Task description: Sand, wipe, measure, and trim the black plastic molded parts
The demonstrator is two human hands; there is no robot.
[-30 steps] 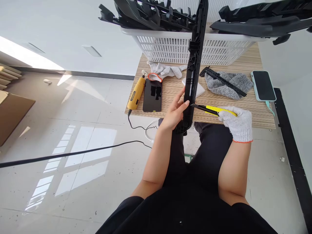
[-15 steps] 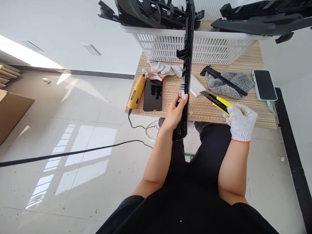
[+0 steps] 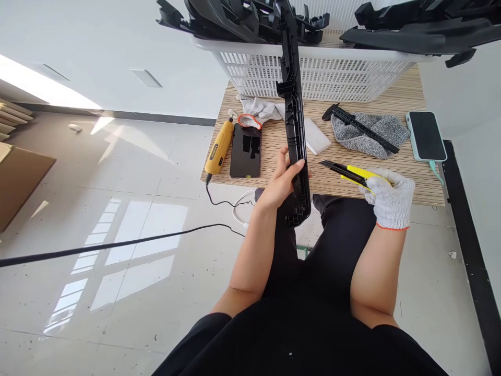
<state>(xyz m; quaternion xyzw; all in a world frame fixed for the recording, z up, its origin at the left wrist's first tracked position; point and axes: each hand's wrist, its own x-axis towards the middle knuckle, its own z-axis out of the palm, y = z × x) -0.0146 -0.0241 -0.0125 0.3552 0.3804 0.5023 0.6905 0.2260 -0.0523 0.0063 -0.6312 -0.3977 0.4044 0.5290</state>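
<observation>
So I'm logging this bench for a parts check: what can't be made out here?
Head view only:
- Long black plastic part: top end lost against the parts in the white basket.
- Yellow utility knife: handle hidden in the gloved right hand.
- Yellow rotary tool: label too small.
- Left hand: fingers hidden behind the part.
</observation>
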